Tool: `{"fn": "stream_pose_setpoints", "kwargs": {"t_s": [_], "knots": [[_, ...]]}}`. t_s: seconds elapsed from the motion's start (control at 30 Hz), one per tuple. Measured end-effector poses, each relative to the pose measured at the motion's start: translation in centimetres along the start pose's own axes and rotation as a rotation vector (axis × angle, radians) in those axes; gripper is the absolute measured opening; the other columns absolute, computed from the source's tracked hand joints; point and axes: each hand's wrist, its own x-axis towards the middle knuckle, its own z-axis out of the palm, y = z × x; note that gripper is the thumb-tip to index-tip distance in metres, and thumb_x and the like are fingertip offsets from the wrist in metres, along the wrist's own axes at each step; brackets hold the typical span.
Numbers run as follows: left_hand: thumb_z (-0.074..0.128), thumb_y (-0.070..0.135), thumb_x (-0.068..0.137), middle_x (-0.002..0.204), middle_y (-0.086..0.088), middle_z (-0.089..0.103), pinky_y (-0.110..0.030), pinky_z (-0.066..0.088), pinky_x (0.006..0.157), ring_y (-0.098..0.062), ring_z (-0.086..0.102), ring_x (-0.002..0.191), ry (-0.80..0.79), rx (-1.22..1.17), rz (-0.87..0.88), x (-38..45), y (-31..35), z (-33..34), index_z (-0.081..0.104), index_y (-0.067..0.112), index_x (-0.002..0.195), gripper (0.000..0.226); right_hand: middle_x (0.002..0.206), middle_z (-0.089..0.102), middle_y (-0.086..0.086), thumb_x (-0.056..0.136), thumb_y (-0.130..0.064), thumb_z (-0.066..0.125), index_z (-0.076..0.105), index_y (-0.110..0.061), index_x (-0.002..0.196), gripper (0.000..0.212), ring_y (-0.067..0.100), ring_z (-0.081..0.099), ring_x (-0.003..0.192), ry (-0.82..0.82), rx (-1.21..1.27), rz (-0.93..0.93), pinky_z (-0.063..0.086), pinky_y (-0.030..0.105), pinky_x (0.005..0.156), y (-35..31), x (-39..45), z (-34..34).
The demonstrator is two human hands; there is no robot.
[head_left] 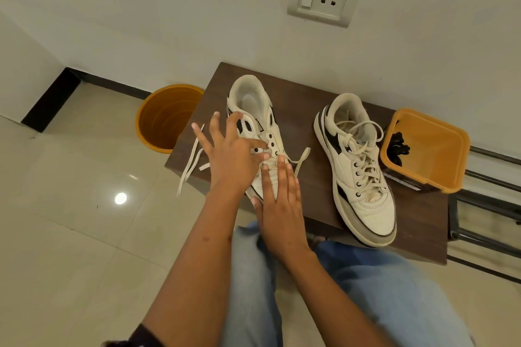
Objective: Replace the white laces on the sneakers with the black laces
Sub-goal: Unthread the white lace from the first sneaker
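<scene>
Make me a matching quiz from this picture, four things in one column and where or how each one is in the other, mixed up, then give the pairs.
Things:
1. left sneaker
2. right sneaker
3. black laces
4. orange bucket

States:
A. on the floor beside the table
B. still fully laced in white
C. inside the orange container
D. upper eyelets already empty, both hands on it

Pairs: 1-D, 2-B, 3-C, 4-A
</scene>
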Motion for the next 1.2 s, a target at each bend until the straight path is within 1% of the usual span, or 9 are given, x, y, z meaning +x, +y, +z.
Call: {"fn": "stream_pose_setpoints", "kwargs": {"t_s": [0.23,0.33,0.43,0.5,0.57,0.7,0.9,1.03,1.2], "knots": [[0.075,0.028,0.079,0.136,0.005,0.052,-0.063,0.001,0.115,-0.031,0.036,0.135,0.33,-0.12,-0.016,-0.2,-1.1,-0.9,0.075,0.037,0.079,0.009,0.162,-0.003,0.014,0.098,-0.041,0.034,0.015,-0.016,0.155,0.066,0.028,-0.003,0.15,-0.047,0.01,-0.012,0.006,0.04,0.117,0.2,-0.1,0.0],[0.067,0.031,0.087,0.134,0.007,0.052,-0.057,0.013,0.117,-0.026,0.038,0.132,0.496,-0.352,-0.546,-0.5,-3.4,-1.6,0.075,0.031,0.092,0.01,0.162,-0.006,0.015,0.098,-0.044,0.023,0.014,-0.015,0.155,0.065,0.03,0.0,0.15,-0.051,-0.013,-0.022,0.007,0.041,0.118,0.2,0.0,-0.1],[0.063,0.029,0.092,0.135,0.006,0.052,-0.054,0.023,0.113,-0.024,0.037,0.132,0.434,-0.507,-1.006,-1.1,-5.7,-1.3,0.072,0.026,0.099,0.011,0.162,-0.005,0.016,0.098,-0.043,0.021,0.013,-0.015,0.156,0.065,0.03,0.0,0.15,-0.042,-0.014,-0.023,0.007,0.042,0.118,0.1,-0.1,-0.2],[0.067,0.028,0.091,0.134,0.003,0.054,-0.048,0.031,0.109,-0.025,0.04,0.13,0.372,-0.433,-0.825,-1.3,-5.9,-1.0,0.073,0.028,0.1,0.012,0.162,-0.002,0.016,0.098,-0.043,0.022,0.013,-0.015,0.156,0.065,0.031,0.001,0.15,-0.033,-0.019,-0.02,0.008,0.042,0.118,0.0,-0.1,-0.2],[0.069,0.033,0.088,0.132,0.005,0.056,-0.044,0.032,0.105,-0.026,0.04,0.129,0.323,-0.413,-0.426,-0.9,-4.7,-0.7,0.075,0.033,0.099,0.013,0.162,-0.001,0.017,0.097,-0.043,0.024,0.014,-0.014,0.155,0.065,0.031,0.003,0.15,-0.029,-0.031,-0.013,0.01,0.043,0.118,0.0,0.0,-0.1],[0.071,0.052,0.081,0.144,0.008,0.046,-0.062,0.003,0.116,-0.029,0.026,0.14,0.12,-0.191,-0.031,-0.1,-0.7,-0.4,0.075,0.044,0.095,0.017,0.162,0.001,0.017,0.098,-0.041,0.032,0.016,-0.014,0.155,0.066,0.03,0.002,0.15,-0.032,-0.023,-0.007,0.01,0.043,0.117,0.0,0.0,0.1],[0.061,0.055,0.086,0.157,-0.001,0.028,-0.067,-0.01,0.113,-0.033,0.008,0.148,-0.034,0.06,-0.03,0.3,0.9,-0.3,0.073,0.042,0.103,0.025,0.161,0.009,0.017,0.097,-0.041,0.034,0.023,-0.013,0.154,0.064,0.031,0.008,0.149,-0.017,-0.047,-0.004,0.014,0.042,0.117,0.0,0.1,0.0],[0.072,0.042,0.082,0.141,0.005,0.048,-0.07,-0.001,0.112,-0.03,0.029,0.14,0.172,-0.067,-0.079,-0.2,0.0,-1.0,0.077,0.038,0.084,0.007,0.161,0.007,0.017,0.096,-0.038,0.048,0.02,-0.013,0.154,0.069,0.03,0.004,0.149,-0.023,-0.001,-0.027,0.012,0.042,0.117,0.3,0.1,0.1],[0.07,0.033,0.086,0.131,0.008,0.051,-0.063,0.007,0.115,-0.024,0.036,0.134,0.43,-0.313,-0.617,-1.2,-4.2,-1.9,0.075,0.03,0.089,0.007,0.162,-0.003,0.016,0.1,-0.04,0.032,0.013,-0.015,0.155,0.064,0.031,0.001,0.15,-0.047,0.0,-0.045,0.011,0.043,0.118,0.3,0.0,0.0]]}}
